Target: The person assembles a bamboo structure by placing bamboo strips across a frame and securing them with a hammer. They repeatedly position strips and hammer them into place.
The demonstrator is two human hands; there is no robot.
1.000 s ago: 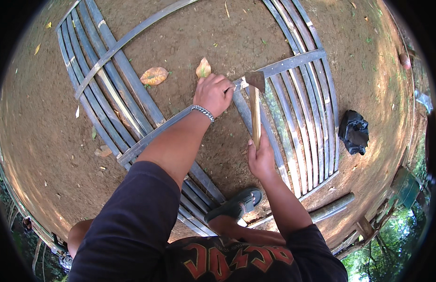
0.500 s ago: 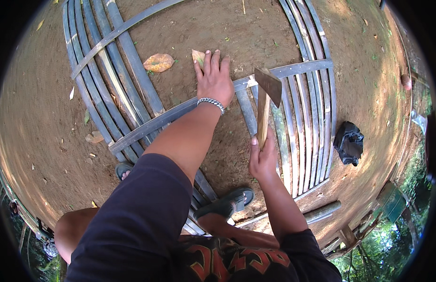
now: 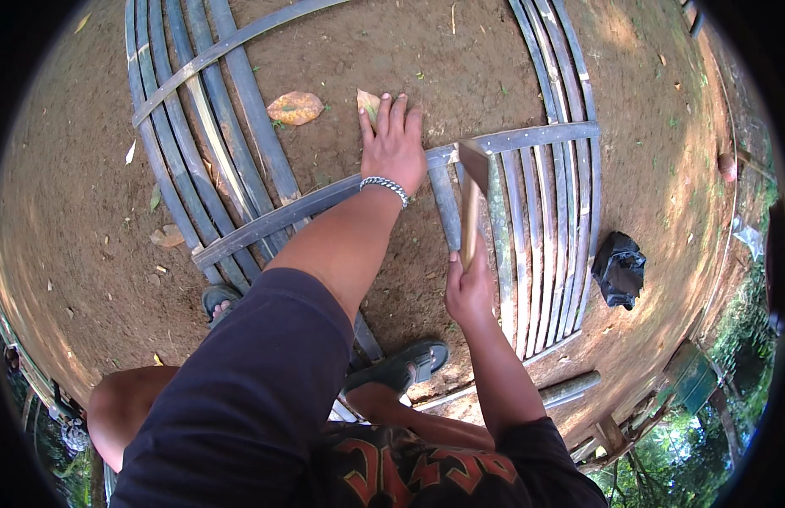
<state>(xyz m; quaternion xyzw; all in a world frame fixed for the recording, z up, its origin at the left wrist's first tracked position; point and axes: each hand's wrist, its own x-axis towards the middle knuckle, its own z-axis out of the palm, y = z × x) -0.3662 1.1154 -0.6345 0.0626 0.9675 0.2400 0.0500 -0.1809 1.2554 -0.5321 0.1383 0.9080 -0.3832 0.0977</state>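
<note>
My right hand is closed around the wooden handle of a hatchet. Its metal head is raised, overlapping in view a dark crossbar; whether the two touch I cannot tell. To the left, my left hand lies across the same bar, fingers stretched out over the soil and holding nothing. A dry leaf shows by its fingertips. The bar spans two groups of long bamboo slats, one on the right and one on the left, with a wide gap between.
Another crossbar crosses the far left slats. My sandalled foot is by the near slats. A crumpled black plastic bag lies to the right, with a bamboo pole nearer. A brown leaf rests on the dirt.
The hatchet head has turned and shows narrower, a little lower in view. My left hand stays on the bar. The whole view has shifted slightly.
</note>
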